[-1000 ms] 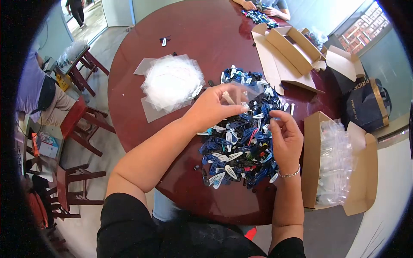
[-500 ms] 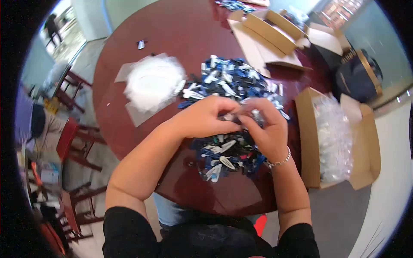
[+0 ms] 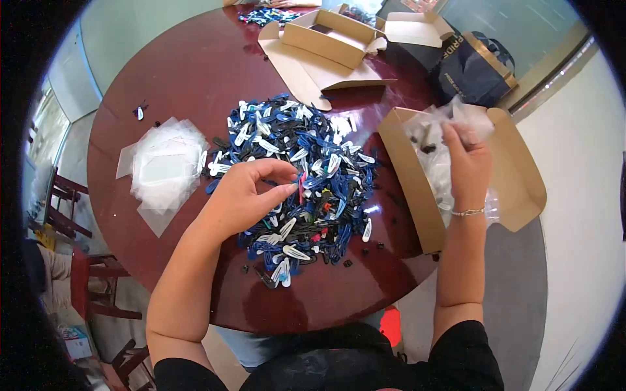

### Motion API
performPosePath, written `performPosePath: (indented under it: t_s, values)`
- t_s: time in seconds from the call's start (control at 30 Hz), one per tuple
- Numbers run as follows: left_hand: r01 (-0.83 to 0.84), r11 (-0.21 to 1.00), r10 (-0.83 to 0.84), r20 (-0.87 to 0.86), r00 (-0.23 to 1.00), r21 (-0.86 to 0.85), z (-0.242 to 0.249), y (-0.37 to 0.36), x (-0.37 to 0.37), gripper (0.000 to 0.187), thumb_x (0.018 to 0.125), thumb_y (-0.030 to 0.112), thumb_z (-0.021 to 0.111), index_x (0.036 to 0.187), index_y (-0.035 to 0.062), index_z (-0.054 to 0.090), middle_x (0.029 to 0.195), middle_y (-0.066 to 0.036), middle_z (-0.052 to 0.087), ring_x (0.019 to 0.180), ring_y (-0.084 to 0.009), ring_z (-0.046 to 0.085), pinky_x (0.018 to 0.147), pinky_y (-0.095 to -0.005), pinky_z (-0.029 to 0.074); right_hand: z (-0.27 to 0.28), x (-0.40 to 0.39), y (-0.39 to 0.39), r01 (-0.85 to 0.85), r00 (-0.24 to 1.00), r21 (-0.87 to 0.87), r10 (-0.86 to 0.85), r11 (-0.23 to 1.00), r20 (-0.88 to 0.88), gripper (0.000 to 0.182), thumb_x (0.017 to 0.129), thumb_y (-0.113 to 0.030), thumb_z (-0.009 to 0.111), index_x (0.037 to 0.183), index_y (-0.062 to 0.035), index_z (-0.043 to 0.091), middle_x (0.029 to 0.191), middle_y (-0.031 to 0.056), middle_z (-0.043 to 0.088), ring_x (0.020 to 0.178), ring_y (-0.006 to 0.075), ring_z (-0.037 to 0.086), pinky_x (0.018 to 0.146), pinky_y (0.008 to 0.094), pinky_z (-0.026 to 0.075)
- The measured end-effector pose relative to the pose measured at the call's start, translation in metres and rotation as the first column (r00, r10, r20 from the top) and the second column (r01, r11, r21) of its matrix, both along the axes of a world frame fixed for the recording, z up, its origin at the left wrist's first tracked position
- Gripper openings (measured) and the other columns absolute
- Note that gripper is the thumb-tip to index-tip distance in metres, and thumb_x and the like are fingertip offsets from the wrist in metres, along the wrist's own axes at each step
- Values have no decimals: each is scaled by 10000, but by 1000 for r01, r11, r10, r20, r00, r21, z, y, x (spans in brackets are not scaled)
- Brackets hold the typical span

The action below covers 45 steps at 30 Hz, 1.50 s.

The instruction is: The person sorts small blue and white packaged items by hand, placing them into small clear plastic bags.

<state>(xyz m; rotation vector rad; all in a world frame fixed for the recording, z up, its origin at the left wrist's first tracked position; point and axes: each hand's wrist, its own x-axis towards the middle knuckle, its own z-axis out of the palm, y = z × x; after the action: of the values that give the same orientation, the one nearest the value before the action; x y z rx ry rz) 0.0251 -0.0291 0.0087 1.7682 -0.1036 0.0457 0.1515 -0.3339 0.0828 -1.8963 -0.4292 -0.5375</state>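
Observation:
A big heap of snap hair clips (image 3: 306, 156), mostly blue, black and white, covers the middle of the table. At its near left side is my left hand (image 3: 251, 195), thumb and fingers apart, with no clip plainly held. A pink clip (image 3: 302, 188) shows just beyond its fingertips. My right hand (image 3: 468, 163) is over the open cardboard box (image 3: 407, 179) on the right, fingers closed on a clear plastic bag (image 3: 479, 119). More clear bags (image 3: 438, 176) lie inside, with small dark pieces visible in one.
Left of the heap lies a stack of clear plastic sleeves (image 3: 168, 166). Flattened and open cardboard boxes (image 3: 326, 45) are at the back, near another clip pile (image 3: 267, 16). A dark paper bag (image 3: 473, 72) stands behind the right box. Stools (image 3: 98, 280) stand left.
My hands were together over the heap and have parted. My right hand has moved right to the box with a clear bag. The view has shifted to the right.

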Motion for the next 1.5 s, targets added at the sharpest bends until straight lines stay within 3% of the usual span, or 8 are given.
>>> performPosePath:
  t_s: [0.3, 0.53, 0.73, 0.8, 0.97, 1.23, 1.33, 1.5]
  values:
    - [-44, 999, 44, -5, 999, 22, -3, 0, 0, 227, 868, 55, 666, 1086, -9, 656, 1023, -64, 685, 938, -115, 629, 866, -267, 498, -23, 23, -75, 284, 913, -572, -399, 770, -83, 406, 854, -300, 715, 1064, 45, 668, 769, 71, 707, 754, 143, 668, 695, 274, 506]
    - [-103, 992, 98, 66, 993, 73, -7, 3, 2, 211, 869, 79, 673, 1061, -10, 668, 995, -61, 696, 917, -118, 639, 844, -266, 508, -15, -11, -47, 464, 851, -565, -165, 683, 499, 325, 826, -204, 711, 1072, 0, 652, 1084, 173, 668, 1014, 327, 632, 883, 376, 494]
    - [-243, 938, 100, 477, 873, 248, -13, 3, 4, 131, 820, 154, 701, 886, 42, 701, 806, -106, 686, 720, -237, 655, 660, -327, 510, -32, -53, 63, -113, 935, -632, 297, 767, 194, 237, 825, -47, 677, 1055, 4, 652, 1086, 167, 663, 1055, 322, 622, 932, 375, 474]
    - [-380, 901, 82, 778, 622, 210, -5, -4, -1, 135, 767, 188, 764, 755, 94, 668, 705, -67, 623, 650, -256, 609, 574, -354, 481, -46, -54, 95, -225, 876, -669, 448, 708, 180, 248, 809, -60, 684, 1043, 7, 638, 1069, 179, 652, 1019, 354, 612, 896, 407, 483]
    - [-311, 949, 44, 961, 275, 46, 13, -22, -17, 293, 756, 210, 778, 642, 95, 535, 640, -60, 528, 586, -256, 563, 527, -356, 453, -62, -27, 173, -510, 615, -718, 784, 474, 82, 327, 765, -129, 717, 1060, -7, 643, 1134, 171, 626, 1030, 355, 598, 891, 416, 489]
    - [-238, 961, -38, 919, 392, 141, -1, -27, -17, 177, 755, 201, 691, 663, 67, 620, 695, -88, 618, 670, -269, 615, 567, -391, 476, -84, -44, 295, -539, 450, -806, 893, 245, -29, 591, 785, -206, 746, 1294, -12, 515, 1302, 199, 530, 1217, 368, 487, 1025, 420, 408]
    - [-270, 963, 82, 961, 264, -8, 2, -26, -10, 332, 789, 181, 719, 592, 62, 480, 631, -77, 528, 591, -283, 565, 518, -390, 443, -89, -34, 318, -486, 495, -842, 868, 233, -46, 803, 735, -240, 790, 1396, -24, 388, 1297, 221, 531, 1215, 378, 494, 1024, 425, 410]
    - [-328, 944, 86, 944, 320, 25, 6, -19, -16, 324, 792, 178, 704, 573, 64, 494, 621, -80, 524, 584, -283, 554, 513, -389, 447, -83, -13, 332, -535, 549, -838, 798, 109, -248, 814, 734, -298, 784, 1389, -23, 388, 1239, 196, 587, 1166, 357, 541, 984, 467, 410]
